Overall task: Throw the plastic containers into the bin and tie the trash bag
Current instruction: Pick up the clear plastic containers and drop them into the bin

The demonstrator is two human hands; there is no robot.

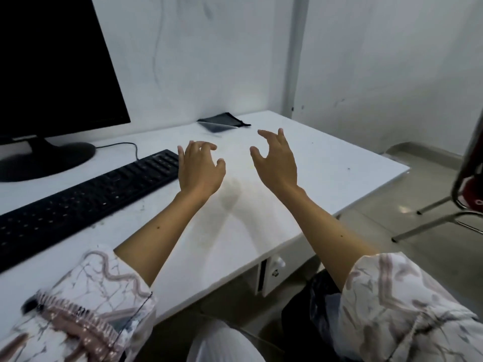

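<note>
My left hand (200, 168) and my right hand (274, 160) hover side by side above the white desk (326, 163), palms down, fingers loosely curled, holding nothing. A dark trash bag (313, 304) shows below the desk's front edge, under my right forearm, only partly visible. No plastic container is in view, and no bin can be made out.
A black keyboard (86, 202) lies left of my left hand, with a black monitor (52, 69) behind it. A phone on a dark pouch (222, 123) sits at the back of the desk. A metal-legged chair (467, 178) stands at the right. A drawer knob (278, 262) shows under the desk.
</note>
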